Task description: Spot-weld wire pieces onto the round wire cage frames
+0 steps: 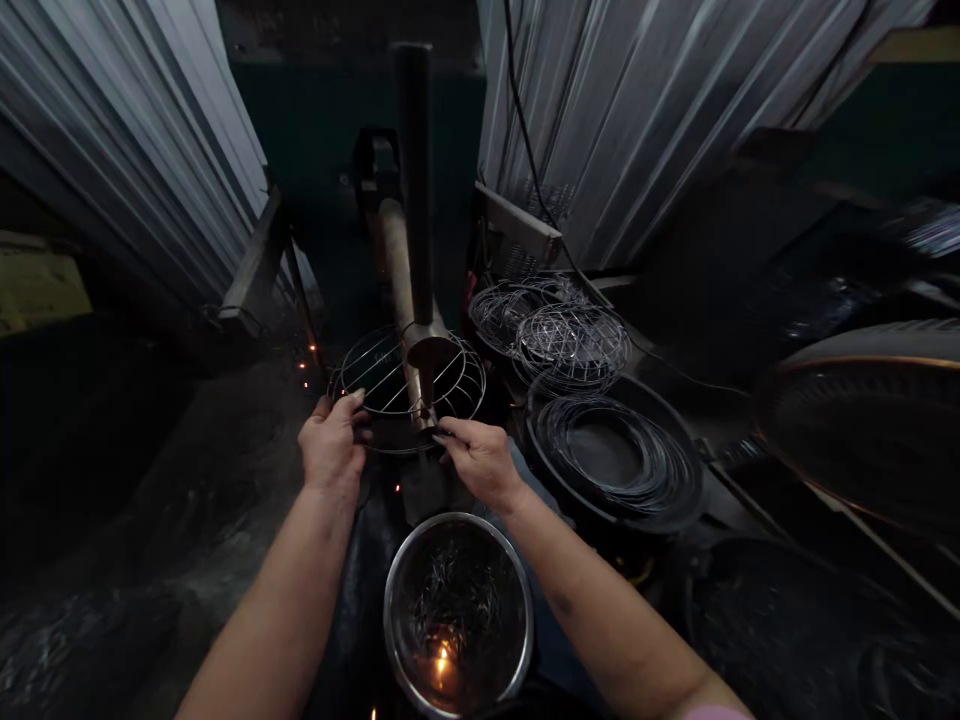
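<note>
A round wire rack (377,408) with parallel bars sits between the electrodes of a welding machine (429,345). My left hand (334,435) is closed on the left rim of the rack, thumb on top. Close to the lower electrode tip, my right hand (480,457) pinches something small at the rack's near edge; the piece is mostly hidden by the fingers. Below the hands stands a metal bowl (391,620) holding many short metal pieces (457,600), with a bright orange glow reflected inside it.
To the right, finished-looking wire racks (574,345) lie piled up. Nearer, a dark basin (694,480) holds wire rings (555,435). A large round fan-like guard (862,420) stands at the far right. Orange sparks show at the left, near a thin rod (301,300).
</note>
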`<state>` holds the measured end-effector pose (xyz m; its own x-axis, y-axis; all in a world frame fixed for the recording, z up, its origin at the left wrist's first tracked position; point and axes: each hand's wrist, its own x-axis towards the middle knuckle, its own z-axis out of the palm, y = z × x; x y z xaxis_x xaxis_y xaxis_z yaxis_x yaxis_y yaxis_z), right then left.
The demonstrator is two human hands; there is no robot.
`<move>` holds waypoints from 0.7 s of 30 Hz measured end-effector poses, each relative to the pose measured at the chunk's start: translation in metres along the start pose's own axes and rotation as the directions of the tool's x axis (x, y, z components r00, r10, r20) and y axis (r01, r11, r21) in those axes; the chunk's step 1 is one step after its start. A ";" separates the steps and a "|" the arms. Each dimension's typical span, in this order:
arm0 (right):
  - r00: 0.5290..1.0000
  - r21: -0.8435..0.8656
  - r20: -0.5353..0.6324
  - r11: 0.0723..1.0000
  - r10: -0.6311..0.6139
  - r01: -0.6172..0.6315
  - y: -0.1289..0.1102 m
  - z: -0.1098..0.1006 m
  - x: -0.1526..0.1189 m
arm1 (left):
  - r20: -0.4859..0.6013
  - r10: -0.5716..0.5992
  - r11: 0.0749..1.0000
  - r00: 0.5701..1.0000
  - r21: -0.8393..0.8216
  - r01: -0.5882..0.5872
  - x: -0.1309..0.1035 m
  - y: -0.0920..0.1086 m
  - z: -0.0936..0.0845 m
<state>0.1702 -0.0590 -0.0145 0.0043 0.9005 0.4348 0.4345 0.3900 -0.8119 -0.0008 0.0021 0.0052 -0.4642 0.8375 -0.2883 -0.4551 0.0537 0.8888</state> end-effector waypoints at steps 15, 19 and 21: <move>0.895 0.120 0.147 0.890 0.422 -0.439 0.014 -0.052 -0.050 | 0.093 -0.156 0.972 0.983 0.193 0.136 0.050 0.021 -0.010; 0.898 0.259 0.173 0.861 0.404 -0.437 -0.009 -0.032 -0.034 | -0.052 -0.058 0.996 0.997 0.060 0.061 0.009 0.008 -0.025; 0.946 0.180 0.090 0.929 0.312 -0.323 -0.022 -0.020 -0.023 | -0.121 0.003 1.000 0.993 -0.022 -0.005 -0.010 0.003 -0.026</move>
<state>0.1786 -0.0919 0.0018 0.0588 0.9906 0.1234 0.2402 0.1059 -0.9649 -0.0174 -0.0206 0.0020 -0.5539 0.7658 -0.3268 -0.4691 0.0373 0.8824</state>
